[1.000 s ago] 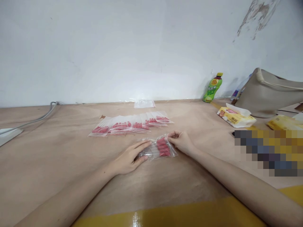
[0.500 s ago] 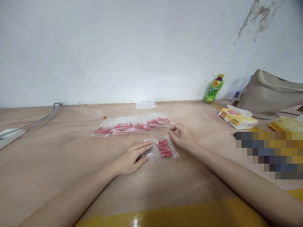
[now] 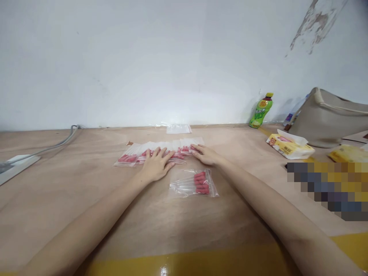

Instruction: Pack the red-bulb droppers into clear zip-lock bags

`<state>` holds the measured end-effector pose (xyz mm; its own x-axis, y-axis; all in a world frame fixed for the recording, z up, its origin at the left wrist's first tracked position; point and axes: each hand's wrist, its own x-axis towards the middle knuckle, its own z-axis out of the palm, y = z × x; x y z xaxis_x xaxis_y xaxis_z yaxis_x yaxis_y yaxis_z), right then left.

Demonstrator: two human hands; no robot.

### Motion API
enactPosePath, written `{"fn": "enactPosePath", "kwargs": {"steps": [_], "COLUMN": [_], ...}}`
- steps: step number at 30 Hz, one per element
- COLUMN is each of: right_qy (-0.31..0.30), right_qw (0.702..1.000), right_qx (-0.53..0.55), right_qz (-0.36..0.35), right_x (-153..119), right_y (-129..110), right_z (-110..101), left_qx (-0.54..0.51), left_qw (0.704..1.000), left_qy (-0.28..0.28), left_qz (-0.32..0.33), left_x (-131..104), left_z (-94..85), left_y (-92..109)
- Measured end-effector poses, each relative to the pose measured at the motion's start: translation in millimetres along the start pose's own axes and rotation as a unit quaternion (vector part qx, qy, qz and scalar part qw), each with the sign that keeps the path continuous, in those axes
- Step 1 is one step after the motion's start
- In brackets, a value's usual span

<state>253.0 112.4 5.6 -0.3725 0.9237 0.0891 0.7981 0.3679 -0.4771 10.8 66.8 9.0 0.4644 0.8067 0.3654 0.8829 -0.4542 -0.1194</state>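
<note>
A row of overlapping clear zip bags (image 3: 126, 159) with red-ended items inside lies across the middle of the table. My left hand (image 3: 155, 165) rests on the middle of the row, fingers spread. At the row's right end, my right hand (image 3: 206, 155) lies with its fingers stretched over the bags. Nearer to me, apart from both hands, is a single clear zip bag (image 3: 188, 184). It holds several thin clear sticks with red bulb-like ends (image 3: 202, 183) pointing right.
Flat clear bags (image 3: 178, 129) lie by the wall. To the right are a green bottle (image 3: 261, 110), a yellow tissue pack (image 3: 289, 145) and a beige bag (image 3: 324, 119). A grey cable (image 3: 61, 142) runs along the left. Yellow tape (image 3: 184, 264) crosses the near table.
Both hands have left the single bag and moved forward onto the row of bags. The single bag now lies untouched, and my right fingers have straightened.
</note>
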Motion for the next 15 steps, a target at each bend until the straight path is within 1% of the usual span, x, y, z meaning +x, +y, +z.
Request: {"fn": "enactPosePath", "kwargs": {"steps": [3, 5, 7, 9, 13, 15], "right_qy": [-0.027, -0.043, -0.055, -0.058, -0.053, -0.051], "right_qw": [0.999, 0.998, 0.998, 0.998, 0.998, 0.998], "right_qx": [-0.028, -0.039, -0.035, -0.025, -0.005, 0.01], "right_qz": [0.012, 0.017, 0.012, 0.001, -0.026, -0.04], "right_x": [3, 6, 12, 20, 40, 47], "right_y": [-17, -32, -47, -64, -99, -113], "right_z": [1, 4, 10, 20, 46, 55], "left_qx": [0.012, 0.015, 0.02, 0.028, 0.051, 0.057], "left_qw": [1.0, 1.0, 0.999, 0.998, 0.994, 0.993], "left_qy": [0.002, 0.009, 0.013, 0.015, 0.013, 0.014], "left_qz": [-0.017, -0.026, -0.036, -0.049, -0.092, -0.106], "left_x": [5, 1, -8, -19, -45, -57], "left_z": [5.9, 5.8, 3.6, 0.9, -2.4, -3.1], "left_y": [-6, -11, -20, -34, -72, -87]}}
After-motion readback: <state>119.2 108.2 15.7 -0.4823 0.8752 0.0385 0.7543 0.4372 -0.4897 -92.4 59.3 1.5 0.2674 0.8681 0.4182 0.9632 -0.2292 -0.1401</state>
